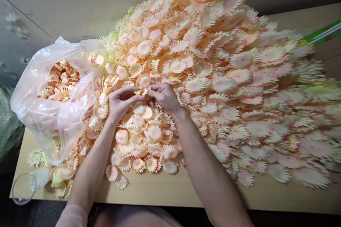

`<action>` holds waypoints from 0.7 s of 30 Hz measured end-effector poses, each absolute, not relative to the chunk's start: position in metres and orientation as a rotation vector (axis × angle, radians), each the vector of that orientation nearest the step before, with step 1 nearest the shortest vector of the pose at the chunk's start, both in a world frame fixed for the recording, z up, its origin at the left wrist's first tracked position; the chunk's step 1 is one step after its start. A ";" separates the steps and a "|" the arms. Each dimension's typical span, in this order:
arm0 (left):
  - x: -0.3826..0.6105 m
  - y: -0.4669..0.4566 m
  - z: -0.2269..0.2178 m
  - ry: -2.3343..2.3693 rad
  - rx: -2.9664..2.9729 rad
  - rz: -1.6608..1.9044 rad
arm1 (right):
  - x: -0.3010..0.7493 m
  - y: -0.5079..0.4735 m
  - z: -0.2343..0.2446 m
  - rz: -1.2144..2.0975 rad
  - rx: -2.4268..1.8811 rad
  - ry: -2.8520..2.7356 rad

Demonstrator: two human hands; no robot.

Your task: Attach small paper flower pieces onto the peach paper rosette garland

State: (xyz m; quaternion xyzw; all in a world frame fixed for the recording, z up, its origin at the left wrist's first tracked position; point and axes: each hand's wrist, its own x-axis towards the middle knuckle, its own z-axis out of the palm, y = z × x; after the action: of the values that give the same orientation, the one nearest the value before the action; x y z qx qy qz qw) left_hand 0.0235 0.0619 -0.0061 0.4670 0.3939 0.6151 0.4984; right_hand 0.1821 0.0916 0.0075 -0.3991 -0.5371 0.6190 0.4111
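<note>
A clear cup (31,184) is at the table's (160,192) left corner, near an open plastic bag (70,115) holding small red-edged flowers (62,81). The left hand's (119,104) fingers pinch a small flower (144,92) over the loose pile (221,85); the right hand's (165,98) narrowed fingers meet its edge, their grip unclear.

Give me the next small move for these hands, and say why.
Probably steady the small petal piece with the left hand and pinch its petals inward with the right hand. The piece lies between both hands' fingertips, and the plastic bag beside them holds similar, curled pieces.
</note>
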 end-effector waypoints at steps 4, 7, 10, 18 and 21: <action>0.023 0.063 -0.006 0.979 1.150 1.510 | 0.179 0.093 0.006 1.514 -0.997 -1.348; 0.023 0.063 -0.006 0.974 1.168 1.519 | 0.176 0.095 0.003 1.529 -1.012 -1.341; 0.022 0.064 -0.008 0.951 1.160 1.557 | 0.176 0.097 0.000 1.467 -1.053 -1.309; 0.017 0.068 -0.010 0.983 1.062 1.601 | 0.184 0.096 0.007 1.498 -0.984 -1.265; 0.018 0.067 -0.010 1.017 1.102 1.565 | 0.186 0.095 0.012 1.551 -0.914 -1.248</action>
State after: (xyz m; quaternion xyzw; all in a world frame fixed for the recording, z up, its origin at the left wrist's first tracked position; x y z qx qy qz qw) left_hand 0.0178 0.0668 -0.0096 0.4493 0.4147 0.6380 0.4681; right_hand 0.1858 0.0951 0.0120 -0.3708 -0.5067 0.6294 0.4579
